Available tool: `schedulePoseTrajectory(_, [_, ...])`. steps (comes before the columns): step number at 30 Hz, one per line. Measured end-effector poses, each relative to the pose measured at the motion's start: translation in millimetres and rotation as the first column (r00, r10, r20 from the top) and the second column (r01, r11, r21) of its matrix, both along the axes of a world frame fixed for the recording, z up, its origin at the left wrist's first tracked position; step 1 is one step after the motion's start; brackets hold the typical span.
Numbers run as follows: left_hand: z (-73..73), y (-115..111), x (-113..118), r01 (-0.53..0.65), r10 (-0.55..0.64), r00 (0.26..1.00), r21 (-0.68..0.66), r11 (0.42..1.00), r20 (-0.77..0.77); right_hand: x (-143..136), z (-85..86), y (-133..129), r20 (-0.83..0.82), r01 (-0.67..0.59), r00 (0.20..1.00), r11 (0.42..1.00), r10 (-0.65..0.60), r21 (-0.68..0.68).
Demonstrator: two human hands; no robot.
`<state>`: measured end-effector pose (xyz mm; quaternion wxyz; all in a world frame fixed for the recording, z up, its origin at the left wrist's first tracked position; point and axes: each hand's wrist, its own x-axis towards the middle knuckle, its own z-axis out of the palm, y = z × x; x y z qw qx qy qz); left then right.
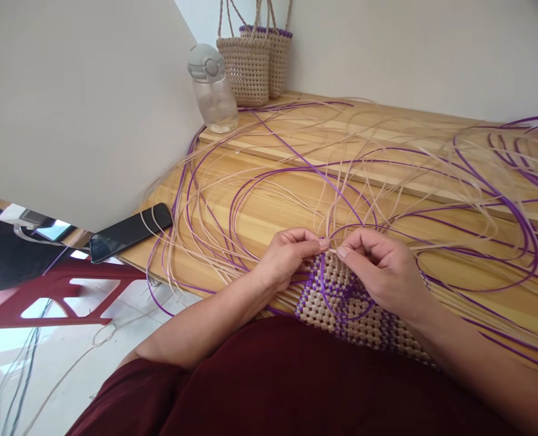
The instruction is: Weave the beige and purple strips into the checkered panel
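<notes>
A woven piece (323, 309) of beige and purple plastic strands rests at the table's front edge, against my dark red shirt. My left hand (291, 254) pinches its top edge, thumb and fingers closed on strands there. Just to the right, my right hand (382, 266) is closed in a pinch on a beige strand at the same edge. A purple strand (323, 284) loops down over the front of the weave. Long loose strands fan out from the top edge across the table. My right hand covers part of the weave's right side.
On the wooden table (260, 206) lie many long loops of strand. Toward the back stand a clear bottle (217, 100) with a grey lid and two woven baskets (246, 69). A black phone (132, 233) lies at the left edge, above a red plastic stool (91, 297).
</notes>
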<state>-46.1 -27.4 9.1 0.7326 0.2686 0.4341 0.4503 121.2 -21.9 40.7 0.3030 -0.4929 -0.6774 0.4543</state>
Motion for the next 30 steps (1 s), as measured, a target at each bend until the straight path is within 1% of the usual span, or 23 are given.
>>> schedulePoseTrajectory(2, [-1.8, 0.3, -1.4, 0.001, -0.002, 1.000, 0.032, 0.999, 0.009, 1.9, -5.3, -1.3, -0.008, -0.002, 1.000, 1.000, 0.002, 0.026])
schedulePoseTrajectory(5, [-3.3, 0.7, -2.8, 0.041, -0.041, 0.999, 0.070, 0.997, -0.003, 4.0, -16.7, -3.8, 0.004, -0.005, 1.000, 0.995, 0.005, 0.103])
schedulePoseTrajectory(7, [-3.7, 1.6, -2.3, 0.056, -0.055, 0.998, 0.043, 0.997, -0.021, 5.9, -24.1, -5.8, 0.020, -0.006, 1.000, 0.984, 0.003, 0.179])
schedulePoseTrajectory(9, [-3.7, 3.1, -1.2, 0.045, -0.045, 0.999, -0.005, 0.999, -0.028, 8.8, -28.4, -7.0, 0.045, -0.026, 0.999, 0.972, 0.016, 0.235])
schedulePoseTrajectory(12, [-3.2, 4.9, -0.1, 0.008, -0.009, 1.000, -0.036, 0.999, -0.010, 14.3, -25.4, -5.8, 0.152, -0.083, 0.988, 0.946, 0.037, 0.313])
schedulePoseTrajectory(13, [-3.0, 5.2, -0.3, 0.005, -0.005, 1.000, -0.033, 0.999, -0.003, 15.8, -22.1, -5.1, 0.207, -0.105, 0.978, 0.921, 0.027, 0.375])
schedulePoseTrajectory(14, [-2.8, 5.2, -0.8, 0.007, -0.007, 1.000, -0.027, 1.000, 0.003, 16.9, -18.2, -5.0, 0.264, -0.124, 0.965, 0.877, -0.003, 0.464])
schedulePoseTrajectory(15, [-2.6, 5.1, -1.4, 0.013, -0.013, 1.000, -0.018, 1.000, 0.008, 17.3, -14.2, -5.8, 0.310, -0.139, 0.949, 0.812, -0.054, 0.567])
schedulePoseTrajectory(16, [-2.5, 4.9, -2.2, 0.023, -0.023, 1.000, -0.008, 1.000, 0.013, 16.8, -10.5, -7.7, 0.340, -0.157, 0.935, 0.733, -0.107, 0.662])
schedulePoseTrajectory(17, [-2.5, 4.5, -2.9, 0.031, -0.031, 0.999, 0.003, 1.000, 0.017, 15.3, -7.5, -10.8, 0.365, -0.189, 0.920, 0.660, -0.140, 0.727])
schedulePoseTrajectory(18, [-2.5, 4.1, -3.5, 0.034, -0.034, 0.999, 0.016, 0.999, 0.016, 13.0, -5.3, -15.1, 0.402, -0.238, 0.904, 0.613, -0.144, 0.754])
schedulePoseTrajectory(19, [-2.7, 3.7, -4.0, 0.033, -0.033, 0.999, 0.028, 0.999, 0.012, 9.9, -4.0, -20.1, 0.449, -0.297, 0.885, 0.595, -0.122, 0.747])
schedulePoseTrajectory(21, [-3.3, 2.9, -4.5, 0.021, -0.021, 1.000, 0.047, 0.999, -0.010, 3.6, -2.4, -30.4, 0.538, -0.412, 0.842, 0.603, -0.035, 0.683])
schedulePoseTrajectory(23, [-4.6, 2.3, -4.6, 0.022, -0.019, 0.999, 0.062, 0.998, -0.046, 0.1, 1.1, -38.1, 0.574, -0.470, 0.819, 0.606, 0.026, 0.642])
schedulePoseTrajectory(24, [-5.5, 2.2, -4.6, 0.028, -0.023, 0.997, 0.072, 0.997, -0.067, 0.5, 4.6, -40.4, 0.572, -0.473, 0.819, 0.603, 0.032, 0.643])
schedulePoseTrajectory(26, [-7.9, 2.1, -4.8, 0.039, -0.027, 0.993, 0.107, 0.994, -0.114, 5.0, 15.3, -41.9, 0.578, -0.465, 0.816, 0.593, -0.001, 0.657])
schedulePoseTrajectory(28, [-10.4, 2.4, -5.3, 0.045, -0.020, 0.987, 0.150, 0.988, -0.162, 12.3, 28.5, -38.6, 0.615, -0.493, 0.787, 0.549, -0.050, 0.675])
schedulePoseTrajectory(30, [-12.0, 2.7, -6.3, 0.052, -0.019, 0.983, 0.177, 0.983, -0.184, 18.0, 39.8, -29.0, 0.674, -0.568, 0.737, 0.494, -0.052, 0.659])
